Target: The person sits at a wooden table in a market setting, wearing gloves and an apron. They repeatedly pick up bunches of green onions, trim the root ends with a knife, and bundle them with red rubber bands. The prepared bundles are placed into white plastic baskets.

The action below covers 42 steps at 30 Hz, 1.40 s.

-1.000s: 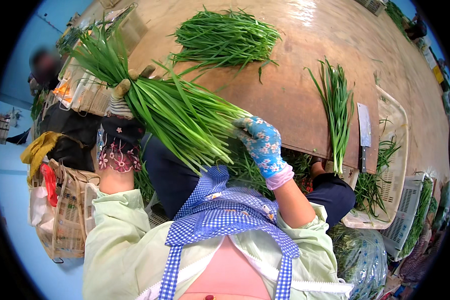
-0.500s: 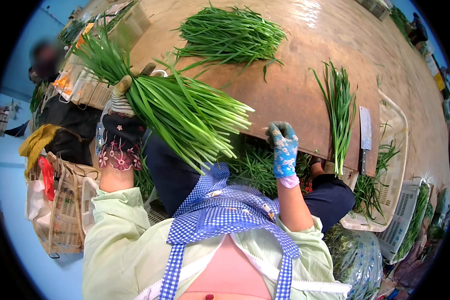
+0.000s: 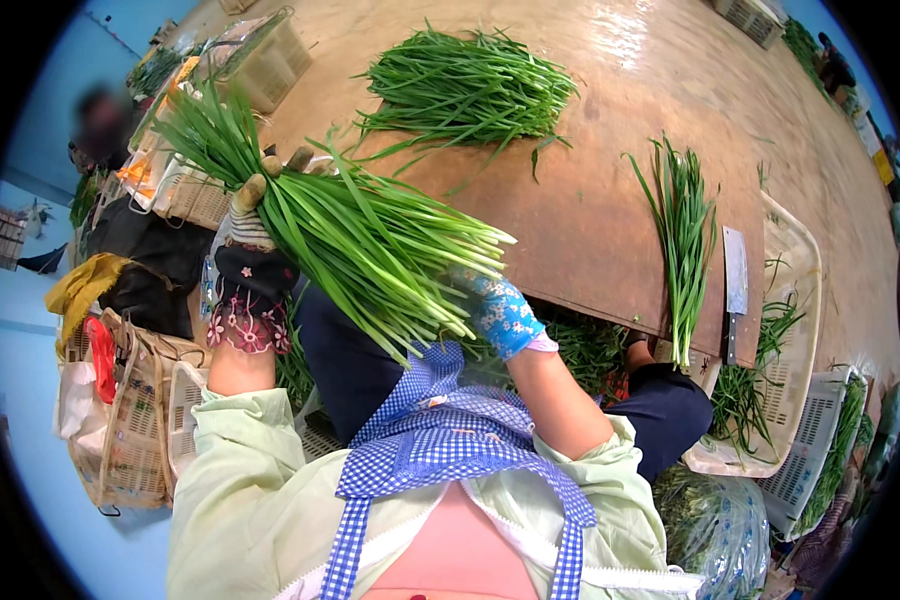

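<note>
Over the near-left edge of the board (image 3: 570,245), the left hand (image 3: 251,212) clamps one leafy bunch (image 3: 370,245), probably light, limp, easily bruised, best held mid-stalk; one pile (image 3: 470,88) lies farther across; near the front edge, the right hand (image 3: 503,312) meets the stem ends (image 3: 475,255), whether closed I cannot tell; rightmost, one small bunch (image 3: 684,245), one knife (image 3: 735,275).

Surface (image 3: 570,225): brown, flat
Green pile (image 3: 470,85): 12 o'clock of view
Thin green bunch (image 3: 683,240): between 2 and 3 o'clock
Cleaver (image 3: 735,275): 3 o'clock, beside bunch
</note>
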Motion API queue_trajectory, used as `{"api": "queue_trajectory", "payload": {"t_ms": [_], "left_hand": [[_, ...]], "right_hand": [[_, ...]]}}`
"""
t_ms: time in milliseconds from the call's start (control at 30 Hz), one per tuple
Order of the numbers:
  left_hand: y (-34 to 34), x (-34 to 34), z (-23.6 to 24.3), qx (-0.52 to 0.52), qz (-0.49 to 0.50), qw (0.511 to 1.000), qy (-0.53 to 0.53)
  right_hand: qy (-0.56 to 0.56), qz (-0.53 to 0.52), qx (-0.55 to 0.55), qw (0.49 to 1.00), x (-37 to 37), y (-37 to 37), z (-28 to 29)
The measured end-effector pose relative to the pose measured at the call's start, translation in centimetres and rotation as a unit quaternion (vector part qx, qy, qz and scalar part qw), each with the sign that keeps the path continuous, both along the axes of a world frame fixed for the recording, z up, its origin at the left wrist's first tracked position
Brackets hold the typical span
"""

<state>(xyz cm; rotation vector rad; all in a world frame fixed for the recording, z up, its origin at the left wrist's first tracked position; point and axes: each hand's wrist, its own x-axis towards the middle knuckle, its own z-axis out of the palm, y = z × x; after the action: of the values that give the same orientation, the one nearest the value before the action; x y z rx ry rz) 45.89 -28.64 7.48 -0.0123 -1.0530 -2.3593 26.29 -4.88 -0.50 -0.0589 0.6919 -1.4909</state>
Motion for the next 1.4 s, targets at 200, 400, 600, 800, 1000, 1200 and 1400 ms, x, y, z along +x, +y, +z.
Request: {"api": "queue_trajectory", "payload": {"t_ms": [200,400,600,800,1000,1200,1400], "left_hand": [[0.6,-0.2,0.1,0.009,0.034,0.999,-0.017],[1.1,-0.3,0.0,0.007,0.015,1.0,-0.01],[1.3,0.1,-0.6,-0.037,0.004,0.999,-0.022],[2.5,-0.8,0.2,0.017,0.059,0.998,0.016],[-2.8,4.8,-0.4,-0.029,0.126,0.991,0.025],[-1.3,3.0,-1.7,0.054,0.163,0.984,0.041],[-0.4,1.7,-2.0,0.08,0.12,0.99,0.006]], "right_hand": [[-0.152,-0.078,0.079,0.982,1.2,-0.3,0.5],[-0.208,-0.092,-0.048,0.973,0.9,0.9,-2.9],[0.782,-0.008,-0.148,0.606,-0.4,4.3,-5.3],[0.275,0.01,-0.047,0.96,-3.2,7.7,-4.8],[0.667,0.263,0.14,0.683,-8.0,11.7,-5.1],[0.467,0.067,-0.054,0.88,-4.3,3.2,1.8],[0.155,-0.001,-0.168,0.974,-0.6,-2.4,0.2]]}}
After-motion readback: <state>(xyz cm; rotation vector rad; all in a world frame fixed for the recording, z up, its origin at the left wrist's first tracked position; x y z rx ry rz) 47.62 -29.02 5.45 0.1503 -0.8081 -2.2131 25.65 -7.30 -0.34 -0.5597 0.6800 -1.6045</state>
